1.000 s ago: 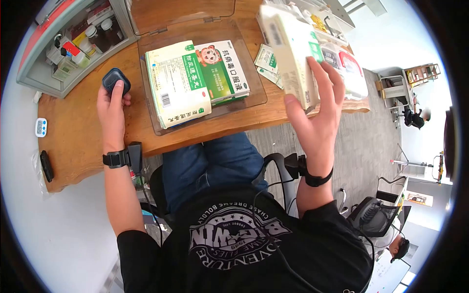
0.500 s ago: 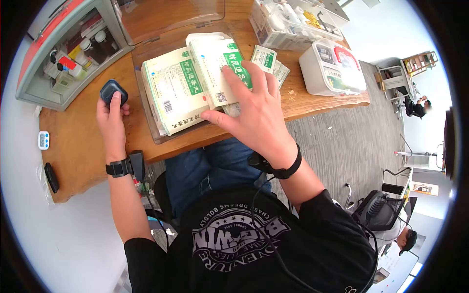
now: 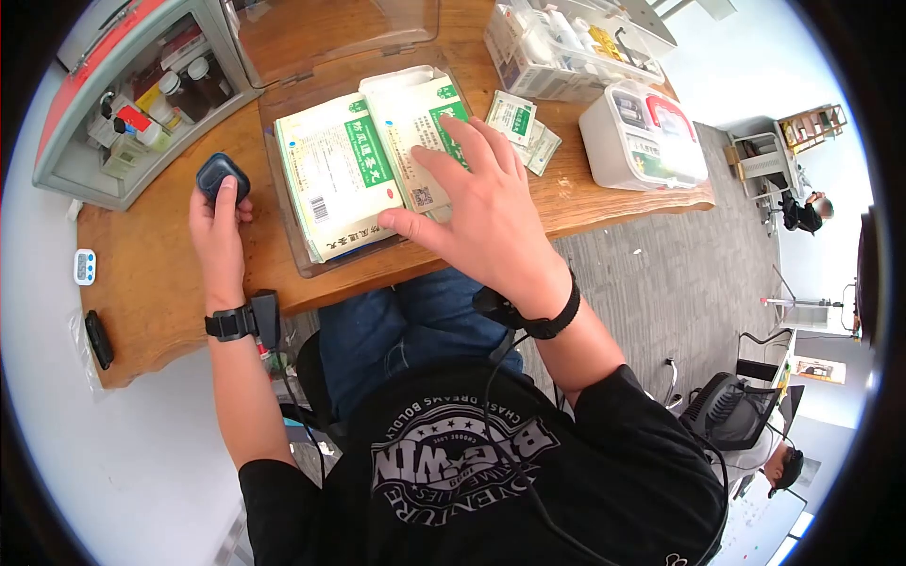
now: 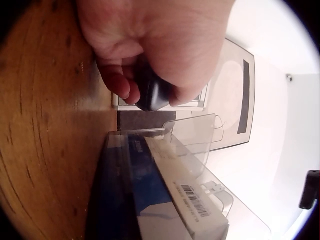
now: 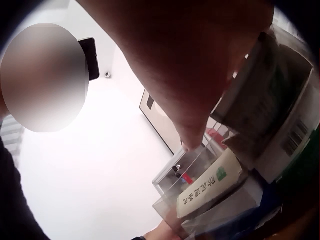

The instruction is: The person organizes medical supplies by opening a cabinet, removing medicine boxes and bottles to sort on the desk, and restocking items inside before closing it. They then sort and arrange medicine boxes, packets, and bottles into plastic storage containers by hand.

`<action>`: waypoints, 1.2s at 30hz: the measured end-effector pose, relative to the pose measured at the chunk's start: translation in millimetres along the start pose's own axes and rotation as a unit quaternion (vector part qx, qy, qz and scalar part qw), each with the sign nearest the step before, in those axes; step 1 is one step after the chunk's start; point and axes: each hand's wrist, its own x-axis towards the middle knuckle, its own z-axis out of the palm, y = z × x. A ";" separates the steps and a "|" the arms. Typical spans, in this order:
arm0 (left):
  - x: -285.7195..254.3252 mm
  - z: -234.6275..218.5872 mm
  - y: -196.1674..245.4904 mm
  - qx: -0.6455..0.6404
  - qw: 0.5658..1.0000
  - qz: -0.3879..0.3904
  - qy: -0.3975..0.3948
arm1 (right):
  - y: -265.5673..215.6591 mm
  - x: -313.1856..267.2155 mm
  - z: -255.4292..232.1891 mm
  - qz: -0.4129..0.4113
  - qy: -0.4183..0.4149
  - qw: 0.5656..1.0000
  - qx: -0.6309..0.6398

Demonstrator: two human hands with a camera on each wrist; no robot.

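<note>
My left hand (image 3: 219, 231) holds a small dark blue rounded-square case (image 3: 224, 173), thumb on top, over the left part of the table. My right hand (image 3: 500, 222) lies spread over a cream-and-green medicine box (image 3: 404, 118), fingertips at its printed face and thumb by its near left corner. Right beside that box is a matching medicine box (image 3: 326, 156). Both are in a clear plastic bin (image 3: 307, 270) whose lid is folded back. In the right wrist view, an end flap of a box (image 5: 265, 90) stands open under the hand.
Small green-and-white packets (image 3: 514, 120) lie right of the bin. Behind stand a clear tub (image 3: 514, 75) of supplies and a white lidded box (image 3: 604, 151). A grey cabinet (image 3: 243, 102) with bottles is at left, near a white timer (image 3: 85, 267) and a black object (image 3: 98, 340).
My right hand has brought its medicine box from the right into the bin, over the green-and-white box that showed there; lately it has shifted only slightly. My left hand keeps the case.
</note>
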 end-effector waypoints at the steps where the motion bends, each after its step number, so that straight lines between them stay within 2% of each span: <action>1: -0.5 1.2 0.5 -0.007 1.000 -0.004 0.005 | 1.2 -0.4 -0.6 0.003 0.012 0.999 0.033; 2: 0.2 2.3 1.3 -0.013 1.000 -0.007 0.009 | 5.2 -0.3 -2.0 0.004 0.014 0.999 0.031; 4: 1.3 2.9 3.0 -0.009 1.000 -0.006 0.005 | 23.8 1.9 -6.8 0.119 0.091 0.966 0.210; 6: -1.3 0.8 2.4 -0.002 1.000 -0.008 0.009 | 71.7 5.5 -3.7 0.142 0.158 0.964 0.162; 7: -0.6 0.8 1.9 0.001 1.000 -0.004 0.007 | 98.0 4.5 5.5 0.142 0.158 0.964 0.163; 9: 1.4 1.3 1.9 0.005 1.000 0.004 -0.002 | 142.5 -5.9 25.0 0.153 0.043 0.985 -0.064; 10: 1.8 0.2 1.0 0.005 1.000 -0.002 -0.005 | 149.6 -13.4 28.5 0.155 0.046 0.985 -0.066; 11: 2.0 -0.6 0.4 0.006 1.000 -0.008 -0.005 | 155.9 -20.5 32.7 0.149 0.008 0.986 -0.080; 12: 2.8 1.6 3.0 0.004 1.000 -0.007 0.000 | 154.9 -20.4 31.3 0.139 -0.032 0.985 -0.092; 13: 0.8 3.6 6.9 0.010 1.000 -0.002 0.002 | 154.2 -23.9 26.2 0.142 -0.041 0.989 -0.028; 14: -2.8 3.0 8.2 0.018 1.000 0.001 0.002 | 151.8 -29.7 21.4 0.139 -0.049 0.989 -0.025; 16: -1.7 1.1 4.8 0.013 1.000 -0.001 0.004 | 142.9 -35.7 8.7 0.150 -0.080 0.984 0.059; 20: 0.1 1.2 2.2 0.008 1.000 -0.005 0.006 | 118.0 -53.0 -15.9 0.151 -0.111 0.982 0.038; 24: -0.8 2.6 4.0 0.025 1.000 0.004 -0.007 | 112.7 -66.5 -23.4 0.136 -0.096 0.984 0.063; 26: -0.9 2.4 5.2 0.011 1.000 -0.007 0.010 | 111.4 -66.7 -18.7 0.184 -0.011 0.981 0.059; 27: 3.5 -1.0 -0.5 -0.028 1.000 0.001 0.004 | 109.9 -66.0 -16.1 0.184 0.003 0.980 0.073; 28: 4.5 -0.4 4.9 -0.073 0.997 -0.013 0.007 | 108.7 -66.5 -16.4 0.225 -0.012 0.974 0.002; 30: 5.9 -1.7 26.6 -0.018 1.000 0.010 0.008 | 106.7 -65.6 -18.2 0.304 -0.050 0.941 -0.142; 31: 10.0 6.1 46.3 -0.010 1.000 0.018 0.004 | 104.5 -63.9 -17.7 0.307 -0.059 0.939 -0.146; 33: 18.0 24.8 87.2 0.084 0.983 0.150 -0.067 | 98.6 -55.6 -18.3 0.320 -0.068 0.942 -0.077; 34: 22.9 35.8 100.1 0.083 0.983 0.152 -0.063 | 97.9 -51.3 -19.8 0.326 -0.084 0.942 -0.019; 35: 30.8 47.1 111.5 0.194 0.949 0.230 -0.096 | 98.2 -48.4 -19.7 0.321 -0.083 0.943 -0.019; 36: 38.2 56.4 117.4 0.302 0.895 0.303 -0.127 | 98.7 -46.2 -18.6 0.318 -0.090 0.944 0.011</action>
